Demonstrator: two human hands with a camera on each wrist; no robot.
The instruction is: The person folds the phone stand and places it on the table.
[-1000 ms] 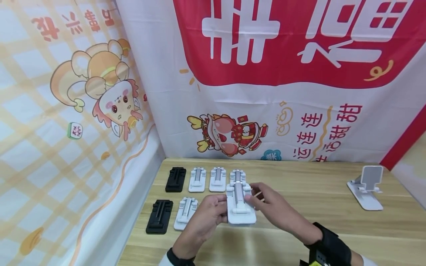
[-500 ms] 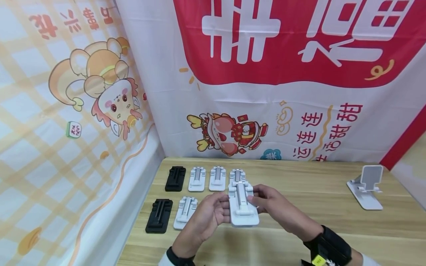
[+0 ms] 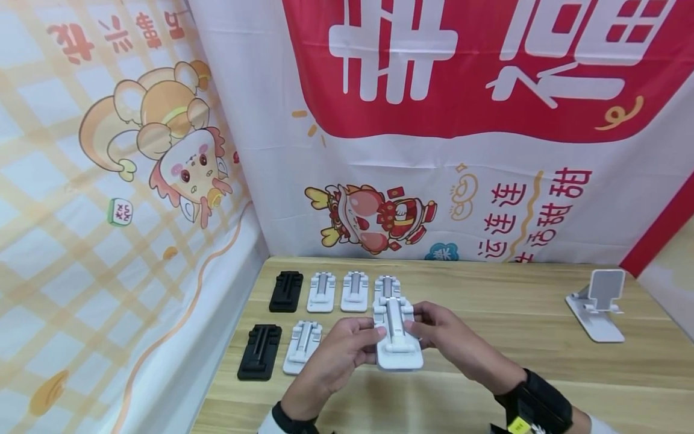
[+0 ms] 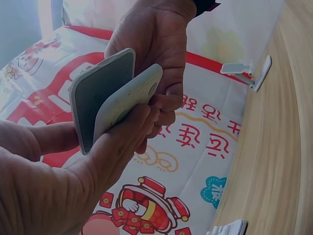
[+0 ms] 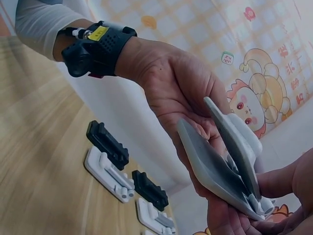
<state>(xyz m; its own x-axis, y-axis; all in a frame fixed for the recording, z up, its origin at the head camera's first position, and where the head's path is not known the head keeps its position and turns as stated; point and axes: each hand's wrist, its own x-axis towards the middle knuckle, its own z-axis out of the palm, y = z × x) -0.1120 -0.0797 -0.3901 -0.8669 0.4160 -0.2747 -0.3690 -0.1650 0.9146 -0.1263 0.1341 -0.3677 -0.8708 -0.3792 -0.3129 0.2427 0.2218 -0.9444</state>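
Note:
A white folding phone stand (image 3: 400, 357) is held over the table, tilted toward the head camera. My left hand (image 3: 347, 346) grips its left edge, thumb on the top face and fingers beneath. At the right edge, my right hand (image 3: 441, 331) pinches it with the thumb on top and fingers behind. Both wrist views show the stand's two plates spread apart in a narrow wedge, the upper plate (image 5: 237, 139) leaning away from the lower plate (image 5: 208, 169). In the left wrist view, fingers of the left hand (image 4: 63, 181) lie along the outside of one plate.
Folded stands lie in two rows at left: black ones (image 3: 285, 292) (image 3: 259, 353) and several white ones, including a front one (image 3: 302, 348). An unfolded white stand (image 3: 604, 301) stands at the table's right. Printed cloth (image 3: 260, 169) walls the back and left of the wooden table (image 3: 515, 325).
The held phone stand has shifted slightly right and toward the person. My left thumb, off the top face half a second ago, now rests on it.

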